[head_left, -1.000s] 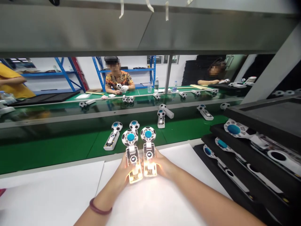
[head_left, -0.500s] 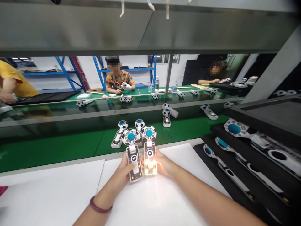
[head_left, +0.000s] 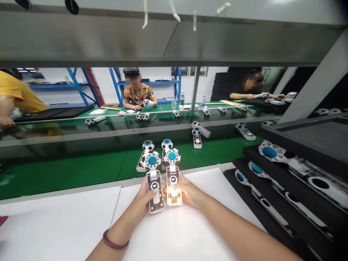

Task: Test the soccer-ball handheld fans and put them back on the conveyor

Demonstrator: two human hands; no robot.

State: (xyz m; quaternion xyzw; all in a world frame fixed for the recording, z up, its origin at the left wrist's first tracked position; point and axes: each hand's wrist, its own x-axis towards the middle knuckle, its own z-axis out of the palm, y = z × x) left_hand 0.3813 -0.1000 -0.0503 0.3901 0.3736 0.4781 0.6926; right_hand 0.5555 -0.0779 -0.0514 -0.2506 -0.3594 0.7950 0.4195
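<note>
My left hand [head_left: 143, 198] is closed around a handheld fan [head_left: 155, 197] with a football-patterned head, blue centre and see-through body. Its thumb presses on the white strip below the small round display, which is lit. In my right hand [head_left: 190, 191] is a matching handheld fan [head_left: 173, 174], its lower body glowing warm yellow-white. Both fans stand side by side, heads up and fronts towards me, above the white work surface [head_left: 190, 232]. The fingers behind the fans are mostly hidden. Just beyond, two more fans [head_left: 148, 145] lie on the green belt, partly covered by the held ones.
Black foam trays [head_left: 244, 203] with fans in them are stacked at the right. More fans [head_left: 197, 139] lie on the green conveyor [head_left: 92, 163]. A metal shelf [head_left: 108, 43] spans overhead. Across the line sit co-workers, one in a patterned shirt [head_left: 146, 92]; bottles [head_left: 182, 99] stand there.
Fans on the near belt have shifted right, while the far row has slid slightly left. Both hands keep their fans almost in place. The co-worker at right has stretched out an arm.
</note>
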